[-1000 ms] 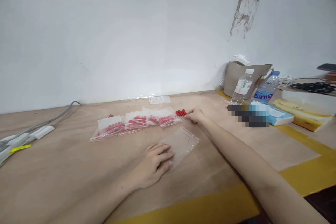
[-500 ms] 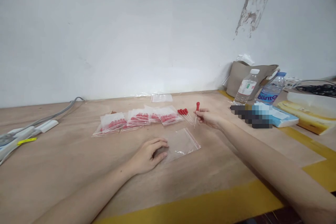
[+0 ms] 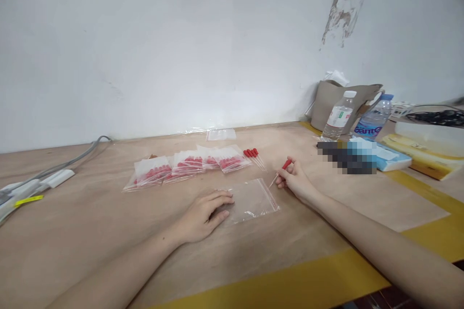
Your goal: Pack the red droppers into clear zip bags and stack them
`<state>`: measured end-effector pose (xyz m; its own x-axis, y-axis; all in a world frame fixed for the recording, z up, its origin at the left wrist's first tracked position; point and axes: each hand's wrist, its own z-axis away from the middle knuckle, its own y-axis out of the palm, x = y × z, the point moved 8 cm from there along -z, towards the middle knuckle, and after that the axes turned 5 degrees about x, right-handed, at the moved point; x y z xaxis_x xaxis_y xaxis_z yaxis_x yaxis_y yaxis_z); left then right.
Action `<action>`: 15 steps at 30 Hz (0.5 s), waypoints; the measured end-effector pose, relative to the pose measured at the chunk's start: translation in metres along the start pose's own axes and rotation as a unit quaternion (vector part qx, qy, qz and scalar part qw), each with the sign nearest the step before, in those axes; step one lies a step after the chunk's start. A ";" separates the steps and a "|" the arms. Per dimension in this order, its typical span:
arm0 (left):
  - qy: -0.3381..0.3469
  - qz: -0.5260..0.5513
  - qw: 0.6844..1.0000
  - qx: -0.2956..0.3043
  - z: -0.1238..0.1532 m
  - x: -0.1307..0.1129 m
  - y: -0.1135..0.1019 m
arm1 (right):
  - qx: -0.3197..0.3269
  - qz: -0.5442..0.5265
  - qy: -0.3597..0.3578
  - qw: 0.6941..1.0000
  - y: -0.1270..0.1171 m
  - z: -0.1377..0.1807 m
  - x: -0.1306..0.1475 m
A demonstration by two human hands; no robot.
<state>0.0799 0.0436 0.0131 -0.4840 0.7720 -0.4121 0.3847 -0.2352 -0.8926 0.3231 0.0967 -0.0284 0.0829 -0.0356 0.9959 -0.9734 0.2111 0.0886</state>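
My right hand (image 3: 295,181) pinches a glass dropper with a red bulb (image 3: 285,166), its tip pointing down-left toward the mouth of an empty clear zip bag (image 3: 253,199) lying flat on the wooden table (image 3: 108,236). On the bag's left end rests my left hand (image 3: 206,212), fingers slightly curled and spread. A few loose red-bulbed droppers (image 3: 253,154) lie just beyond the bag. Several filled zip bags of red droppers (image 3: 188,165) form a row to their left.
Another empty zip bag (image 3: 220,134) lies by the wall. At the right stand two water bottles (image 3: 339,116), a tan bag (image 3: 331,101), a blue packet (image 3: 389,157) and yellow boxes (image 3: 424,157). Grey cables and a white strip (image 3: 54,178) lie at the left. Yellow tape edges the table front.
My right hand picked one dropper from the loose group, lifted it upright, then brought it down and toward me beside the empty bag's mouth. My left hand stayed on the bag.
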 end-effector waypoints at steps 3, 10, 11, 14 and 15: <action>0.000 0.003 1.000 0.006 0.000 -0.001 0.000 | 0.013 -0.022 0.009 1.000 0.005 0.004 0.001; -0.004 0.002 1.000 0.003 0.000 -0.001 0.000 | -0.022 -0.024 0.006 0.999 -0.007 0.006 0.007; -0.005 0.000 1.000 0.001 0.000 -0.001 0.000 | -0.022 -0.020 0.004 1.000 -0.008 0.006 0.008; -0.003 -0.001 1.000 -0.004 0.000 -0.002 -0.001 | 0.001 -0.006 0.006 1.000 -0.005 0.006 0.006; -0.001 0.000 1.000 -0.006 0.000 -0.002 -0.001 | 0.009 0.004 0.003 1.000 -0.003 0.006 0.005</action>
<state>0.0805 0.0424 0.0151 -0.4862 0.7708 -0.4117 0.3936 -0.2275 -0.8907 0.3254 0.0897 -0.0239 0.0767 -0.0274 0.9967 -0.9778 0.1937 0.0806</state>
